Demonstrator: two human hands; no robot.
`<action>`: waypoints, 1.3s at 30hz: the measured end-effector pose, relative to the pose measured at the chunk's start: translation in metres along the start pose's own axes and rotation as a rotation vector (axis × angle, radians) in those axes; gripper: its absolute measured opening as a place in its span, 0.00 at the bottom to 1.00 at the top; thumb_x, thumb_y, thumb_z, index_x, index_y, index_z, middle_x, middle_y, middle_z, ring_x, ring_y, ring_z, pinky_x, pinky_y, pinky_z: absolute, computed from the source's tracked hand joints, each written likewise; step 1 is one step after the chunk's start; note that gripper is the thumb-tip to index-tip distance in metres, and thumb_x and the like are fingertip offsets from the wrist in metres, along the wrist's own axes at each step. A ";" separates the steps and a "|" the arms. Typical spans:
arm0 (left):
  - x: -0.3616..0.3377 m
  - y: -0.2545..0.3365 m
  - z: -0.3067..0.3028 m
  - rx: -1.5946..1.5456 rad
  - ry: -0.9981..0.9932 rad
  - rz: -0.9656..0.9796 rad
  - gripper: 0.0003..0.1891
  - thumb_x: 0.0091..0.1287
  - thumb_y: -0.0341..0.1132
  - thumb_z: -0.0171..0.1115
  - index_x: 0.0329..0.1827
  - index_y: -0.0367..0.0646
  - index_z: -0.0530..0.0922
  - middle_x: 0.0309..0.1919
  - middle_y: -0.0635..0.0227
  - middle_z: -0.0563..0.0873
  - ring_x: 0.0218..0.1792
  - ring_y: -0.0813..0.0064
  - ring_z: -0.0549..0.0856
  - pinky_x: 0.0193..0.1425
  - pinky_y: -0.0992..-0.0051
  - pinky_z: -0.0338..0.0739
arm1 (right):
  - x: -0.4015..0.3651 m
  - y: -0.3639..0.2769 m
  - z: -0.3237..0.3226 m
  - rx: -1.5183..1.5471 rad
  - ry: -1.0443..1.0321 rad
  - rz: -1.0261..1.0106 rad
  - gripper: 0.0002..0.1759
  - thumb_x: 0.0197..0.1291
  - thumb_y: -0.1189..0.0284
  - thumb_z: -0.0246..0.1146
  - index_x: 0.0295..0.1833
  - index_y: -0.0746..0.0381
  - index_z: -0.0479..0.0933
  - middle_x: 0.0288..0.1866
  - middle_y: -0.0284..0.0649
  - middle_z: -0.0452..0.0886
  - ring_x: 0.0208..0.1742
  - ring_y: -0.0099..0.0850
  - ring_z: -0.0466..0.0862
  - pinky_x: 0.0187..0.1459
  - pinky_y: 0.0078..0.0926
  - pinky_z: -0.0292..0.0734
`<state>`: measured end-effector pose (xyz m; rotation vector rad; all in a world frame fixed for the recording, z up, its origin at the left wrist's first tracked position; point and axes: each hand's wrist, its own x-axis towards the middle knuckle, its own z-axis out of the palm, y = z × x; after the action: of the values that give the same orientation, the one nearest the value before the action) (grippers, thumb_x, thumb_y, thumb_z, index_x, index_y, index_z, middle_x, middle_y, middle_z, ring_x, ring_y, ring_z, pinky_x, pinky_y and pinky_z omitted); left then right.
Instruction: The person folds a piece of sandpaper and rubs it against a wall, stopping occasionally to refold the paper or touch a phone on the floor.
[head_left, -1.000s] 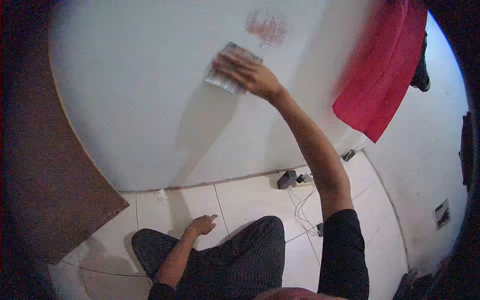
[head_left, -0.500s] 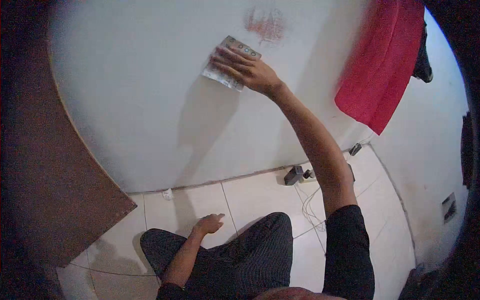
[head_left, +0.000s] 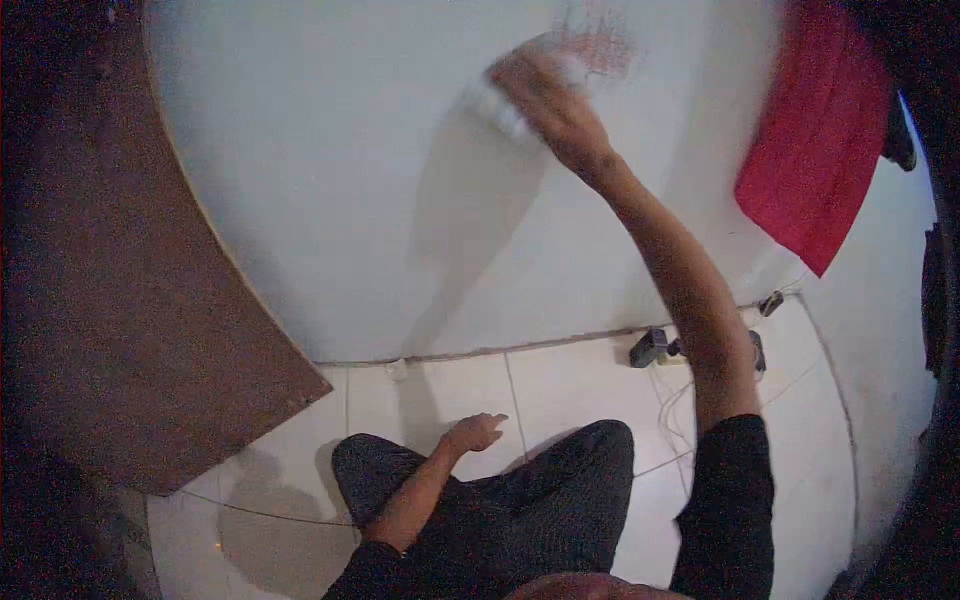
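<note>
High on the white wall (head_left: 330, 180), my right hand (head_left: 560, 110) is blurred by motion, its fingers laid over a grey-white sheet (head_left: 498, 108). The sheet lies against or very near the wall, and most of it is hidden under the hand. Just right of the fingers, a reddish smudged patch (head_left: 605, 50) marks the wall. My left hand (head_left: 475, 433) hovers near my knees over the tiled floor, fingers stretched out and holding nothing.
A brown panel (head_left: 150, 280) stands at the left. Red cloth (head_left: 815, 150) hangs at the right. Along the wall's foot, a black adapter (head_left: 648, 347) sits by a power strip, with white cables (head_left: 672, 410) trailing over the floor tiles (head_left: 450, 385).
The whole view has shifted, so the scene sits farther right. My right hand has moved up the wall with the sheet, closer to the reddish patch. My left hand keeps its stretched pose.
</note>
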<state>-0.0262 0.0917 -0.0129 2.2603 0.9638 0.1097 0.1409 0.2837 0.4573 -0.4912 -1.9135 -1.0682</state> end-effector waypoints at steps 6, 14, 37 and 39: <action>0.012 -0.017 0.024 0.039 0.111 0.082 0.25 0.68 0.43 0.54 0.67 0.45 0.67 0.48 0.44 0.81 0.51 0.48 0.81 0.56 0.54 0.76 | 0.008 0.008 0.036 -0.245 0.499 0.143 0.26 0.60 0.77 0.60 0.65 0.56 0.72 0.72 0.40 0.66 0.72 0.41 0.66 0.69 0.38 0.64; 0.011 -0.022 0.021 0.004 0.101 0.097 0.25 0.68 0.42 0.55 0.67 0.45 0.67 0.49 0.46 0.81 0.52 0.48 0.80 0.56 0.54 0.76 | -0.004 -0.006 0.025 0.081 0.103 0.319 0.27 0.63 0.77 0.53 0.68 0.52 0.69 0.70 0.42 0.68 0.72 0.38 0.66 0.68 0.39 0.66; 0.005 -0.016 0.006 0.023 0.027 0.099 0.24 0.69 0.43 0.53 0.66 0.44 0.68 0.51 0.47 0.81 0.53 0.49 0.80 0.59 0.55 0.74 | -0.027 0.003 0.015 -0.008 -0.217 -0.069 0.25 0.66 0.72 0.53 0.68 0.58 0.66 0.71 0.44 0.66 0.72 0.41 0.65 0.71 0.37 0.61; 0.009 -0.017 0.008 -0.031 0.095 0.130 0.24 0.69 0.43 0.52 0.66 0.44 0.67 0.52 0.46 0.80 0.53 0.47 0.79 0.58 0.54 0.74 | -0.014 -0.006 0.023 -0.123 -0.009 0.160 0.24 0.64 0.72 0.55 0.67 0.58 0.67 0.71 0.46 0.66 0.72 0.44 0.64 0.71 0.38 0.61</action>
<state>-0.0273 0.1021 -0.0311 2.3053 0.8564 0.2892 0.1329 0.3004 0.4368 -0.7078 -1.7903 -1.0840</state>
